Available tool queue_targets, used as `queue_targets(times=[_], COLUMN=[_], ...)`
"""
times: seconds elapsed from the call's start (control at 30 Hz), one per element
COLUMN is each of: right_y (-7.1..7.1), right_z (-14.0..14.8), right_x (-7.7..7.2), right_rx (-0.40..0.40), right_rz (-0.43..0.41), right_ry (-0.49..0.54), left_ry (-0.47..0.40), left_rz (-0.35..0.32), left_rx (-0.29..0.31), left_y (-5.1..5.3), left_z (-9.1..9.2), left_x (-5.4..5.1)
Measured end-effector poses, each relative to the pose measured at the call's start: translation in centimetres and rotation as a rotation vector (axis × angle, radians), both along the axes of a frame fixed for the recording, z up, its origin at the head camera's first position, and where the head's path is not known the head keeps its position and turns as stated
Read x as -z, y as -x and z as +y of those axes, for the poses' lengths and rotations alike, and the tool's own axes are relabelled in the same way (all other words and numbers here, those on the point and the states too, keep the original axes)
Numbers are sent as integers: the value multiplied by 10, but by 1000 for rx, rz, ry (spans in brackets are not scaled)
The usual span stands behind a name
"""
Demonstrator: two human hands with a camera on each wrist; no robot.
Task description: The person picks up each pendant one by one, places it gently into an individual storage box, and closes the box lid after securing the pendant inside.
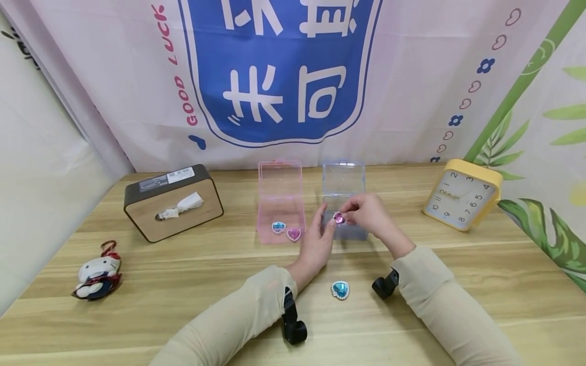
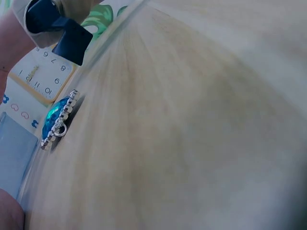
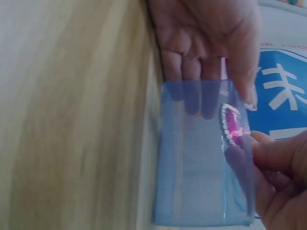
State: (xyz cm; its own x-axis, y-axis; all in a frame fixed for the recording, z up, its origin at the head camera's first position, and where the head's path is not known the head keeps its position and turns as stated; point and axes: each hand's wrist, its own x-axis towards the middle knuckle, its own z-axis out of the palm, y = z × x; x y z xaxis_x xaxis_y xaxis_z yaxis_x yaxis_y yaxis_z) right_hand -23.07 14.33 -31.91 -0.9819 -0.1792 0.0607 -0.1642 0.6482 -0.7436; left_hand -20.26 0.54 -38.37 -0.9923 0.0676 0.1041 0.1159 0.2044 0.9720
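Observation:
A pink heart gem with a beaded rim is pinched between the fingertips of my right hand, at the opening of the clear blue box. In the right wrist view the gem shows through the box's wall. My left hand lies along the box's left side with its fingers fairly straight, the thumb near the gem. In the right wrist view, these fingers reach along the box wall. Nearer me on the table lies a blue heart gem, seen edge-on in the left wrist view.
Left of my hands, an open pink box holds a blue gem and a pink heart gem. A dark-sided wooden block-like device and a plush keychain stand at the left. At the right is a yellow clock.

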Motion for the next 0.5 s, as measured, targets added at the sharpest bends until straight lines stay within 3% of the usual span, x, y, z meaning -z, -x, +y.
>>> queue_targets(times=[0.17, 0.3, 0.5], right_y=[3, 5, 11], right_z=[-4, -6, -9], right_x=[2, 3, 4], right_rx=[-49, -77, -77], right_rz=[61, 69, 14], right_ry=[-171, -229, -287], left_ry=[15, 11, 2], left_rz=[27, 44, 45], left_rx=[-9, -6, -4], left_y=[-1, 0, -1], left_z=[0, 0, -1], left_x=[0, 0, -1])
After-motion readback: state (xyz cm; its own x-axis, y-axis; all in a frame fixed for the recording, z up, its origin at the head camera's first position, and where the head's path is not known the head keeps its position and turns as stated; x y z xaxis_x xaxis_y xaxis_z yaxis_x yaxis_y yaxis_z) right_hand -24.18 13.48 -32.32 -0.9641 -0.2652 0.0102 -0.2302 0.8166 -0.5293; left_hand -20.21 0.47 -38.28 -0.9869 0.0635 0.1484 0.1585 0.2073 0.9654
